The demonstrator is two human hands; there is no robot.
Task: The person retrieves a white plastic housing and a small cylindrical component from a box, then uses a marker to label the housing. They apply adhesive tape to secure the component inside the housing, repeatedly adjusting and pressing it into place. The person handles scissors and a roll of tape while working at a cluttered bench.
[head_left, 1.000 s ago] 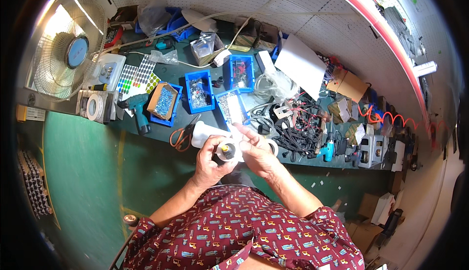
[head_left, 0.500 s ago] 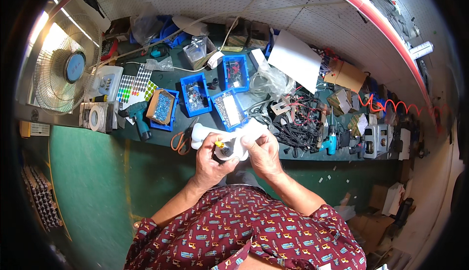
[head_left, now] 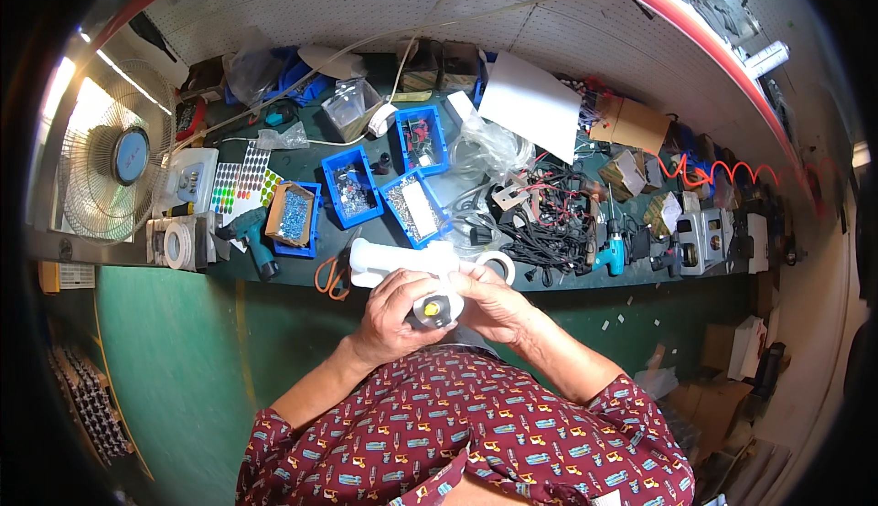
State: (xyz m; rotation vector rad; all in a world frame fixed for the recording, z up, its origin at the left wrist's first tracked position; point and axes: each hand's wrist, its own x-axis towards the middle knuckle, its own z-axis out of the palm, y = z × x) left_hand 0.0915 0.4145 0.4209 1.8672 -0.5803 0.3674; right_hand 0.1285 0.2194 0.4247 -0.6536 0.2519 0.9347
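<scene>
Head view: the left hand [head_left: 391,312] curls round a white tubular plastic housing [head_left: 402,257]; the right hand [head_left: 494,306] grips its side, apparently steadying its yellow-centred dark end [head_left: 431,309].

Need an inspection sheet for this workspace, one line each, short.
Surface: green bench, largely covered.
Job's things: white part in hand; yellow tip shows at its near end, seating can't be told.
Clutter: blue bins of small parts, scissors near the front edge, teal drills left and right.
Hands: left hand grips the white part; right hand is against it.
Cables: black cables heaped right of centre.
Surroundings: fan at left; white scraps on the floor.
</scene>
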